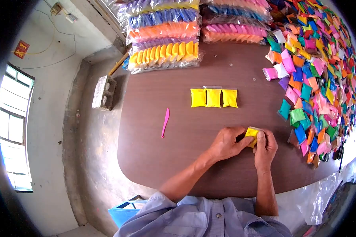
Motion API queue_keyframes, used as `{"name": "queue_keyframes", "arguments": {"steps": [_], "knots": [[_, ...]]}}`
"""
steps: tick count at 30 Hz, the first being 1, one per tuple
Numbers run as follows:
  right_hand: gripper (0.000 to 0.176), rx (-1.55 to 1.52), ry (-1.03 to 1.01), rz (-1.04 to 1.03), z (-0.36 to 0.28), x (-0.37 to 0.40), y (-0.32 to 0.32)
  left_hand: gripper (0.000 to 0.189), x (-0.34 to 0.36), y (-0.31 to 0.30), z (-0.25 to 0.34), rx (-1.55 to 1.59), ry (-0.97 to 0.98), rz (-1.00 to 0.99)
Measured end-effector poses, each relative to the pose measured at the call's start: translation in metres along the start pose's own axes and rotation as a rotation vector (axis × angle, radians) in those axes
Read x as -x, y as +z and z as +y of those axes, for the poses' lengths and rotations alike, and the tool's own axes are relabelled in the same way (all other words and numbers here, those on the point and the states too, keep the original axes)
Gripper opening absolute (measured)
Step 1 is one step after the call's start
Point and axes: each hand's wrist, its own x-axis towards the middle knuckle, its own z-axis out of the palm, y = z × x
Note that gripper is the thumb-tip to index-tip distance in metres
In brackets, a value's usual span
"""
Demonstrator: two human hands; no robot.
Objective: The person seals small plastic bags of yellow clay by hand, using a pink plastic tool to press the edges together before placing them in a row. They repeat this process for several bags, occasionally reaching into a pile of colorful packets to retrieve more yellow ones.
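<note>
Between my two hands is a small yellow packet in clear film, held above the near right part of the brown table. My left hand pinches its left side, thumb on the front. On its right side my right hand grips it, the thumb pressed flat against the yellow face. Farther back, three yellow packets lie side by side in a row, with clear film edges at the top. A pink plastic knife lies to the left of them.
A large heap of small coloured packets covers the table's right side. Along the far edge lie stacked clear bags of packets, yellow ones nearest. A concrete block and a blue stool-like frame are on the floor at left.
</note>
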Motion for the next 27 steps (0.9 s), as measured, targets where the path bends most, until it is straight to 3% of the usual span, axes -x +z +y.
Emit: {"name": "queue_keyframes", "arguments": {"steps": [7,11,13,15,16,22,27], "knots": [[0.031,0.160,-0.047,-0.188,0.011,-0.002,-0.011,0.025,-0.001,-0.006,0.001,0.076,-0.118,-0.005],[0.030,0.178,-0.100,-0.095,0.011,0.001,-0.008,0.027,0.000,-0.006,0.013,0.048,-0.093,-0.017],[0.029,0.107,0.051,-0.015,0.005,0.002,-0.006,0.029,0.001,-0.002,0.013,0.045,-0.059,-0.022],[0.027,0.161,-0.018,0.006,0.006,0.002,-0.005,0.030,0.003,-0.001,0.006,-0.057,-0.126,-0.127],[0.027,0.221,-0.070,0.019,0.008,0.002,-0.005,0.028,0.002,-0.003,0.014,-0.042,-0.121,-0.090],[0.028,0.212,-0.091,-0.165,-0.003,0.001,-0.001,0.022,0.004,-0.002,0.006,-0.010,-0.123,0.051],[0.028,0.039,-0.023,-0.154,-0.004,0.003,-0.002,0.021,0.002,-0.004,0.003,0.077,-0.178,-0.064]]}}
